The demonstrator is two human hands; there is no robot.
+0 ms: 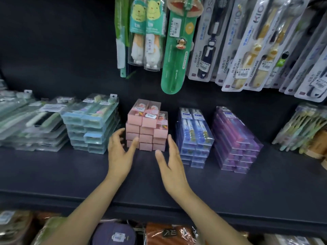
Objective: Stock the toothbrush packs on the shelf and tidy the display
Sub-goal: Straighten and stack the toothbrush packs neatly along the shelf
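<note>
On the dark shelf (53,174) the goods run in stacks. Far left lies a loose heap of clear flat packs (30,121), then a squarer stack of pale blue packs (92,124). In the middle stands the stack of pink toothbrush packs (146,126), several layers high, its top layer sitting a little off from the rows below. To the right come a stack of blue packs (194,135), a taller stack of purple packs (235,138), and at the far right edge a bundle of pastel brushes (304,128). Hanging packs (230,41) fill the wall above.

The left hand (120,152) is beside the pink stack's near left corner, fingers (116,133) spread and straight, the thumb tip touching or just short of the lower boxes; which of the two cannot be told. The right hand (171,160) is at the stack's near right corner, fingers together and extended, palm turned inward, holding nothing; contact there cannot be told either.

The pink packs look like light, stiff little boxes with smooth sides, likely to slide over one another and topple if pushed high up. Flat palms pressed on both sides low down, squeezing evenly, would probably square the stack best; the shifted top layer seems to need a separate gentle nudge.
</note>
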